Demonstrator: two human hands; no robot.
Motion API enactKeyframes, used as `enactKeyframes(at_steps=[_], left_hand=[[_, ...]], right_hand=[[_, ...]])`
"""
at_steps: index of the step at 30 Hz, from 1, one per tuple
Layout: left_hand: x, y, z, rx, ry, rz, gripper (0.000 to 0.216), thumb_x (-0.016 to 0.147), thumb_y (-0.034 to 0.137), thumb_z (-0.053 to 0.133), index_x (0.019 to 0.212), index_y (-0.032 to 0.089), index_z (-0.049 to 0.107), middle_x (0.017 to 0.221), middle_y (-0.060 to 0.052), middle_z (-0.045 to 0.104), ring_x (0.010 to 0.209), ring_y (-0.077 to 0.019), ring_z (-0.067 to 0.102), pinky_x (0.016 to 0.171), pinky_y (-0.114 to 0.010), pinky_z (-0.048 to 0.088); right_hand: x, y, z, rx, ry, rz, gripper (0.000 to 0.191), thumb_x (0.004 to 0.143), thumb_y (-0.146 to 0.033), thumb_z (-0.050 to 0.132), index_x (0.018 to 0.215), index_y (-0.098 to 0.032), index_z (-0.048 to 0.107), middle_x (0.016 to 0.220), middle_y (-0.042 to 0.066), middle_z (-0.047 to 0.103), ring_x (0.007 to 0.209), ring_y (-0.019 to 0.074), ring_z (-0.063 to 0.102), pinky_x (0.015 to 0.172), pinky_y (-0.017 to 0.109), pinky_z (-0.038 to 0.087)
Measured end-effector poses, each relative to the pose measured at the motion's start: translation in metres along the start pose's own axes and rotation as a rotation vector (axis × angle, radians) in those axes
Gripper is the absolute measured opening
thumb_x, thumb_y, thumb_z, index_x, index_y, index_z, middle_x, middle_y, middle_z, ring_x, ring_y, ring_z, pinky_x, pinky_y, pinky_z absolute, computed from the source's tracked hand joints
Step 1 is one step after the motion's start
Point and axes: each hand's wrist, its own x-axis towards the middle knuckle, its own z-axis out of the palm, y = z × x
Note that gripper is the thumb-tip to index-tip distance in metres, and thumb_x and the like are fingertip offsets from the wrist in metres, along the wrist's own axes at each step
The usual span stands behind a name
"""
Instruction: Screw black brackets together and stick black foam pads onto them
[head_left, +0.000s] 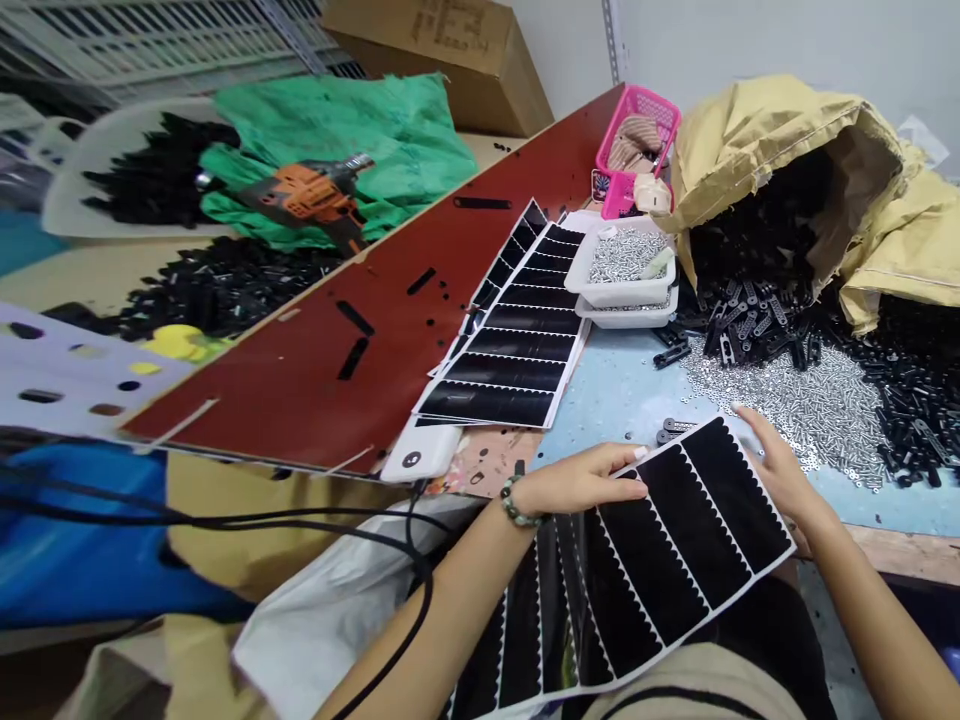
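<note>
A long white-backed sheet of black scallop-edged stickers (667,530) lies bent across my lap, held between both hands. My left hand (592,480), with a beaded bracelet at the wrist, grips its upper left edge, thumb on top. At its right end, my right hand (780,470) is closed round the edge, and some of those fingers are hidden beneath. Beyond my left hand rests a stack of similar sticker sheets (517,340). Past the held sheet, small silver screws (795,410) and black plastic parts (750,320) are heaped on the blue table surface.
A white tray of screws (626,260) stands beside the stack, near a pink basket (637,130). A torn paper sack (780,150) spills black parts. Left of a slanted red-brown board (390,300) lies an orange drill (315,195) on green cloth. Black cables (300,520) cross at lower left.
</note>
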Motion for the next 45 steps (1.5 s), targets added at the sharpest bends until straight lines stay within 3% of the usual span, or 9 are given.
enactKeyframes(at_steps=[5,7,12,19,25,29,37,40,45], left_hand=[[0.012,0.007,0.006,0.009,0.041,0.001,0.029,0.083,0.044,0.060,0.087,0.015,0.057,0.081,-0.001,0.055,0.075,-0.0146,0.049,0.071,-0.026,0.041],[0.018,0.014,0.007,-0.006,0.045,-0.017,0.029,0.084,0.042,0.060,0.092,0.015,0.057,0.086,-0.002,0.058,0.078,-0.0154,0.052,0.073,-0.027,0.042],[0.024,0.027,0.007,-0.043,0.118,-0.002,0.027,0.084,0.039,0.059,0.092,0.014,0.058,0.084,-0.001,0.060,0.076,-0.0152,0.054,0.072,-0.027,0.044],[0.027,0.041,0.005,0.102,0.181,0.191,0.024,0.088,0.031,0.055,0.107,0.017,0.059,0.106,-0.005,0.064,0.098,-0.0204,0.057,0.090,-0.033,0.045],[0.037,0.041,0.008,0.134,0.114,0.248,0.032,0.089,0.023,0.054,0.121,0.021,0.056,0.122,-0.005,0.061,0.111,-0.0207,0.056,0.099,-0.033,0.041],[0.041,0.040,0.015,0.144,0.105,0.230,0.042,0.089,0.025,0.055,0.130,0.022,0.050,0.129,-0.006,0.058,0.115,-0.0216,0.056,0.100,-0.035,0.042],[0.031,0.046,0.018,0.271,0.148,0.129,0.056,0.087,0.030,0.056,0.140,0.020,0.041,0.147,-0.007,0.040,0.135,-0.0253,0.037,0.113,-0.039,0.027],[0.026,0.054,0.004,0.223,0.150,0.172,0.055,0.086,0.030,0.057,0.139,0.021,0.042,0.147,-0.005,0.041,0.133,-0.0237,0.040,0.114,-0.037,0.026],[0.012,0.062,-0.033,0.067,0.229,0.249,0.053,0.085,0.033,0.059,0.136,0.021,0.046,0.135,-0.006,0.054,0.125,-0.0239,0.048,0.109,-0.040,0.033]], right_hand=[[-0.014,-0.022,-0.007,0.406,-0.046,0.125,0.045,0.089,-0.050,0.050,0.128,-0.027,0.054,0.123,0.008,0.062,0.112,0.0266,0.060,0.094,0.044,0.049],[-0.009,-0.033,-0.004,0.373,-0.029,0.069,0.042,0.087,-0.045,0.057,0.125,-0.026,0.056,0.119,0.007,0.064,0.109,0.0249,0.061,0.094,0.042,0.049],[0.009,-0.056,0.005,0.019,0.295,-0.114,0.042,0.085,-0.038,0.060,0.125,-0.025,0.054,0.124,0.010,0.058,0.115,0.0250,0.055,0.098,0.044,0.046],[0.020,-0.087,0.012,-0.044,0.075,-0.148,0.045,0.083,-0.034,0.061,0.127,-0.025,0.055,0.121,0.008,0.064,0.112,0.0253,0.061,0.095,0.041,0.050],[0.013,-0.093,0.007,-0.006,0.105,-0.062,0.035,0.088,-0.034,0.054,0.121,-0.024,0.060,0.113,0.006,0.069,0.103,0.0249,0.065,0.087,0.038,0.052],[0.008,-0.097,-0.003,-0.102,0.053,-0.045,0.028,0.091,-0.038,0.049,0.107,-0.022,0.065,0.090,0.004,0.071,0.077,0.0199,0.066,0.069,0.030,0.050],[0.023,-0.101,-0.025,-0.151,0.049,-0.117,0.035,0.091,-0.040,0.045,0.063,-0.020,0.051,0.059,-0.002,0.052,0.057,0.0122,0.048,0.056,0.024,0.034],[0.042,-0.105,-0.029,-0.063,0.047,-0.105,0.043,0.087,-0.044,0.048,0.054,-0.020,0.037,0.050,-0.005,0.036,0.050,0.0092,0.035,0.049,0.023,0.026],[0.095,-0.121,-0.031,0.167,0.152,-0.133,0.046,0.081,-0.052,0.054,0.054,-0.020,0.037,0.052,-0.006,0.031,0.049,0.0071,0.029,0.044,0.021,0.022]])
